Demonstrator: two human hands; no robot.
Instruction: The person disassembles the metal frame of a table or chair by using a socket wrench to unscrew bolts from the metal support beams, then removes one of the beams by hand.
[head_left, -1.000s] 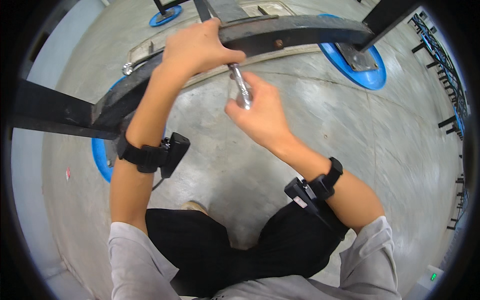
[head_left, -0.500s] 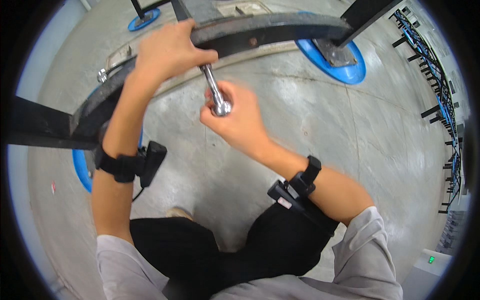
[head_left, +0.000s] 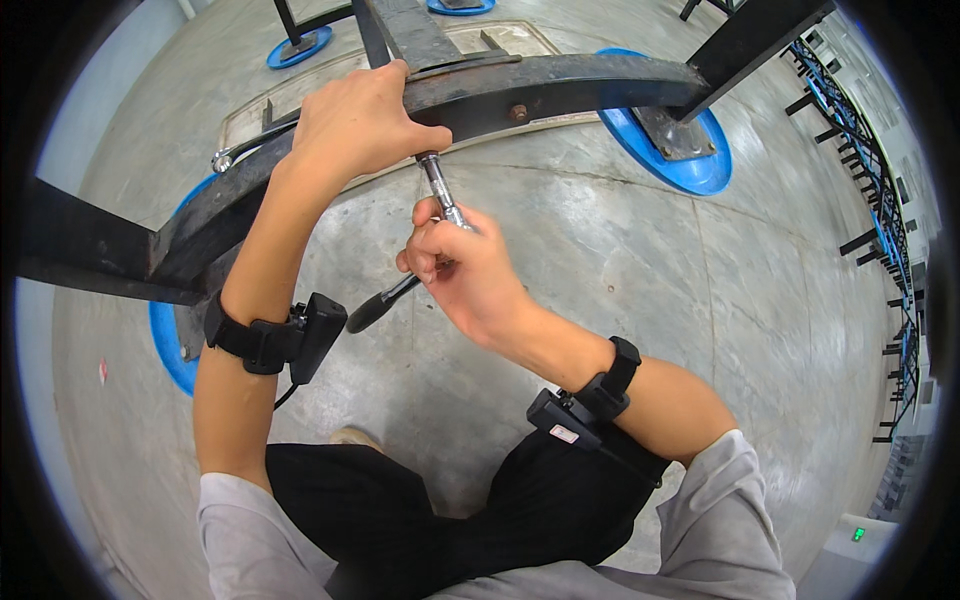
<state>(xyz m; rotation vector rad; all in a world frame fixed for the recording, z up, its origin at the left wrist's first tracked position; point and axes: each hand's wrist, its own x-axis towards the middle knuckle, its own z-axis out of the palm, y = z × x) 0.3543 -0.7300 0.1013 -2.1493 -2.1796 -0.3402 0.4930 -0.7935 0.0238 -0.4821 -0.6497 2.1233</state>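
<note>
My left hand (head_left: 350, 125) is closed over the top of a black metal beam (head_left: 570, 85); its fingertips are hidden on the far side. Its thumb sticks out to the right, beside the upper end of a chrome socket extension (head_left: 438, 182). That extension meets the beam's near side under the thumb, and the exact joint is covered. My right hand (head_left: 465, 265) is closed around the head of a ratchet wrench (head_left: 372, 313), whose black handle points down-left. A second tool with a chrome end (head_left: 223, 160) lies along the beam and passes under my left hand.
Black legs join the beam at the left (head_left: 80, 240) and right (head_left: 750, 50). Blue round discs (head_left: 700, 175) sit under the feet. A bolt head (head_left: 519, 112) shows on the beam. More black frames (head_left: 870, 180) line the far right of the concrete floor.
My right hand has turned and moved slightly down; the wrench's black handle now shows at lower left. My left hand stays on the beam. The view has shifted a little.
</note>
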